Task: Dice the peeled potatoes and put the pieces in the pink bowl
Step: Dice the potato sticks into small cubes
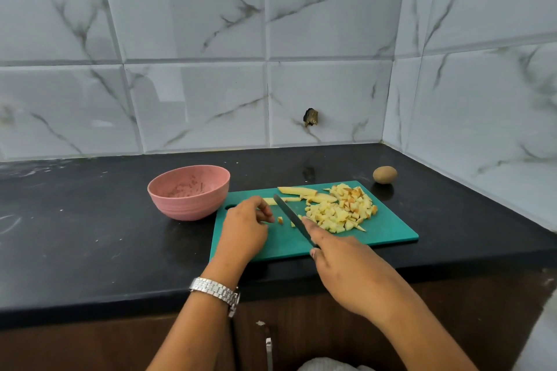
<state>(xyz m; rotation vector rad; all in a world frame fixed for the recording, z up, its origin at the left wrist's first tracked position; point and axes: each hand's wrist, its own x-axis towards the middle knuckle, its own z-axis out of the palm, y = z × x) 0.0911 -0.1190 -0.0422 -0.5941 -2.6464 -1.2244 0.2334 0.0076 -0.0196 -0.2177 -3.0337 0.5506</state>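
1. Black counter (90, 250), walled at the back and on the right. Its left stretch, beyond the bowl, is open room.
2. Teal board (376, 239) lies near the counter's front edge, long axis left-right.
3. Pink bowl (187, 205) stands just beside the board's back-left corner. I make out specks inside but no dice.
4. Left hand (244, 229) is over the board's left end and nearer the bowl. Its fingers are curled, and I cannot tell whether they pin anything. Right hand (346, 268) is at the board's front edge, wrapped round the knife handle.
5. Diced pile (340, 211) sits on the board's right half, across the blade from the bowl.
6. Uncut slabs (297, 190) lie along the board's back edge, long axis left-right, roughly crosswise to the blade.
7. Knife (289, 214) runs diagonally, tip toward the back left.
8. Loose cube (280, 220) lies between the left fingertips and the blade.
9. Judgement: slicing is not yet finished, and any transfer must travel leftward.
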